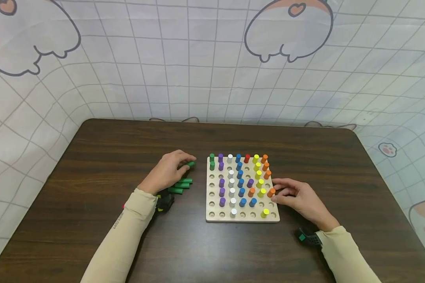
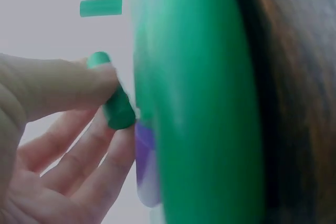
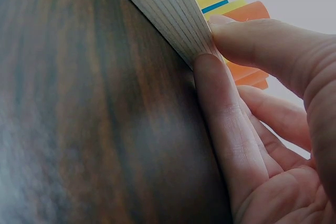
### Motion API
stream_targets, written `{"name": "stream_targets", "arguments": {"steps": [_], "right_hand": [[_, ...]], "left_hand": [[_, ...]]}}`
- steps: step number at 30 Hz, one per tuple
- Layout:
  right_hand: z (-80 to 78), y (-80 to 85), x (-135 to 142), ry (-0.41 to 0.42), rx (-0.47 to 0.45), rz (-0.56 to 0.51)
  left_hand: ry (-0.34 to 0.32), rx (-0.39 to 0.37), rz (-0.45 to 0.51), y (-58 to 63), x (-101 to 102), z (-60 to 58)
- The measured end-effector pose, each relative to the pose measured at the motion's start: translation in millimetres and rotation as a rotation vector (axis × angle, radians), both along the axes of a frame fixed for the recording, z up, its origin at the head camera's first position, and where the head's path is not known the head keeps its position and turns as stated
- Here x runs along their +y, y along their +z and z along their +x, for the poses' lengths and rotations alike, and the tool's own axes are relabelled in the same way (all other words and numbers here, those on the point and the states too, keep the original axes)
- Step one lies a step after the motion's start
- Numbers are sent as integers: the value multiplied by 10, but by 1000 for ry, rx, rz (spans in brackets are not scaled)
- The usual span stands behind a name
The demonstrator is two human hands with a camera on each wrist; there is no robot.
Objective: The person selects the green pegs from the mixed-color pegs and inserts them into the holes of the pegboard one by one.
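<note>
My left hand [image 1: 165, 171] pinches a green peg [image 2: 121, 109] between thumb and fingers, left of a wooden pegboard [image 1: 242, 220]. In the left wrist view the peg is tilted. Several loose green pegs [image 1: 176, 191] lie on the table beside that hand. At the board's right edge is my right hand [image 1: 302, 198]; the right wrist view shows its thumb on the top rim and a finger against the layered side. Pegs stand upright in columns: two green pegs [image 1: 212, 166] at the far left, then purple, white, blue, mixed, yellow and orange. Several holes are bare.
The board stands on a dark wood table [image 1: 184, 247]. Behind it hangs a white gridded cloth [image 1: 198, 70] with cartoon drawings. A black wrist device [image 1: 165, 201] sits on the left wrist, another black device [image 1: 307, 237] on the right.
</note>
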State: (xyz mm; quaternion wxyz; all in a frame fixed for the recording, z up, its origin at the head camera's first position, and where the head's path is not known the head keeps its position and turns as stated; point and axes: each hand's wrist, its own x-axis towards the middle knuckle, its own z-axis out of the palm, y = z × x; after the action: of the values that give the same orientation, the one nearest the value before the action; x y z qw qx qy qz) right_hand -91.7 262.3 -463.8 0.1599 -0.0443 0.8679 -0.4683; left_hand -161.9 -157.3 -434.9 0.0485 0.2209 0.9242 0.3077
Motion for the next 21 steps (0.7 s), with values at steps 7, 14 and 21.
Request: {"name": "stream_targets", "arguments": {"steps": [7,14,21], "right_hand": [[12,25,-2,2,8,-2],[25,34,-7,9,12,-4],[15,33,-9,-1,10,-8]], "left_hand": [[33,-6,18,18,12,7],[30,-5,52,11,18,3],[29,-17,72,1,24,-2]]}}
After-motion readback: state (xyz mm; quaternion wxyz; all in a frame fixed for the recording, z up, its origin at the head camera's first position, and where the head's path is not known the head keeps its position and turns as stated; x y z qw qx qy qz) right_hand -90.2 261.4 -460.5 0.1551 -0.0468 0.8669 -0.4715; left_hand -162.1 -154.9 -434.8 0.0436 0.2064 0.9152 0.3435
